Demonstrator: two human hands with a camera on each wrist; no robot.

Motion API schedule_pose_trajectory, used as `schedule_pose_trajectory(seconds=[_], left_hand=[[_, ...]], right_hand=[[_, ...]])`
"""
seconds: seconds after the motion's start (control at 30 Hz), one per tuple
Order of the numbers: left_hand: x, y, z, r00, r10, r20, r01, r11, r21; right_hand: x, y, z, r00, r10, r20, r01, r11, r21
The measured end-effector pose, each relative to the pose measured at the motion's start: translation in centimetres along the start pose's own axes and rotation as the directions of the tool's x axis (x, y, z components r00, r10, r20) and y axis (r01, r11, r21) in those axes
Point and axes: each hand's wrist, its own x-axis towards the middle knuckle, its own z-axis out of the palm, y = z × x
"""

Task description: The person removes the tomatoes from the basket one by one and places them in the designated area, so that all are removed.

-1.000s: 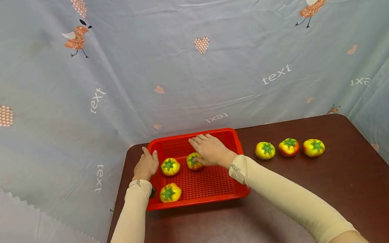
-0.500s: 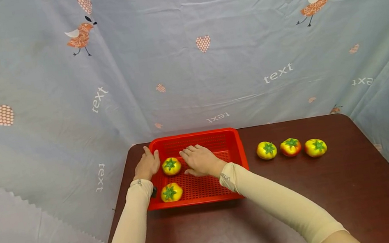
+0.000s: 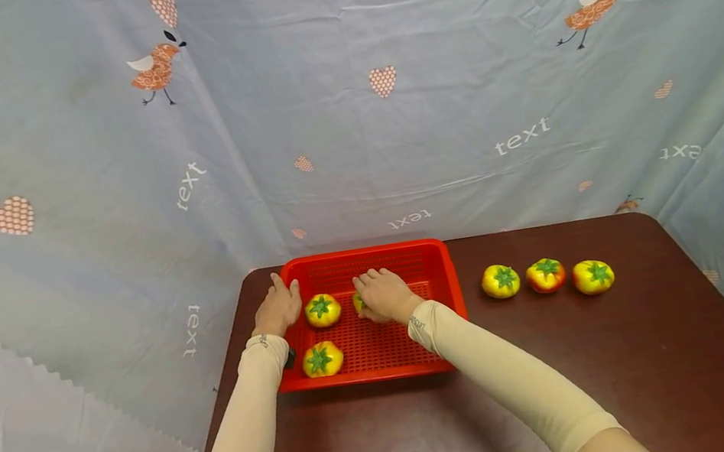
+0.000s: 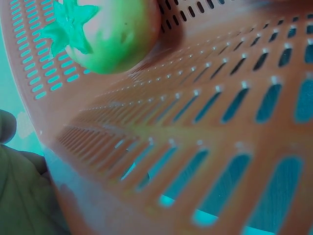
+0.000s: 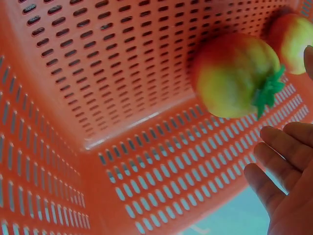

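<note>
A red plastic basket (image 3: 376,374) with slotted walls stands on the table. My left hand (image 3: 278,307) is at its left rim, fingers straight; in the left wrist view, part of that hand (image 4: 22,196) shows just outside the basket wall. Inside, my right hand (image 3: 384,296) is over a yellow-red tomato (image 3: 359,302) with a green leafy top, mostly hidden from the head camera. In the right wrist view its fingers (image 5: 274,183) extend loosely beside a tomato (image 5: 234,76), with a gap showing. Two more tomatoes, one rear (image 3: 323,310) and one front (image 3: 323,359), lie at the basket's left.
Three similar tomatoes, a yellow one (image 3: 500,281), a redder one (image 3: 546,275) and another yellow one (image 3: 594,277), sit in a row right of the basket. The dark brown table (image 3: 597,363) meets a grey patterned cloth (image 3: 454,89) behind and at the sides.
My right hand swept left and nearer over the middle tomato, covering it, then shifted back right, so the tomato's left edge shows again. My left hand stays at the rim.
</note>
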Motion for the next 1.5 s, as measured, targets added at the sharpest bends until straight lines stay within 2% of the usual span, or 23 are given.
schedule_pose_trajectory(seconds=[0.47, 1.0, 1.37, 1.5], left_hand=[[-0.4, 0.2, -0.1, 1.0, -0.015, 0.004, 0.015, 1.0, -0.012], [-0.2, 0.0, 0.3, 1.0, -0.004, -0.014, 0.004, 1.0, 0.003], [-0.1, 0.1, 0.3, 1.0, -0.009, -0.003, 0.009, 1.0, -0.001], [-0.2, 0.1, 0.2, 1.0, -0.008, 0.0, 0.008, 1.0, -0.005]], right_hand=[[0.6, -0.1, 1.9, 1.0, 0.015, 0.024, -0.015, 1.0, -0.021], [1.0, -0.4, 2.8, 1.0, 0.021, -0.014, -0.023, 0.994, -0.11], [0.8, -0.4, 2.6, 0.999, 0.01, -0.044, -0.014, 0.996, -0.09], [0.5, -0.5, 1.9, 0.996, -0.009, -0.089, 0.002, 0.997, -0.083]])
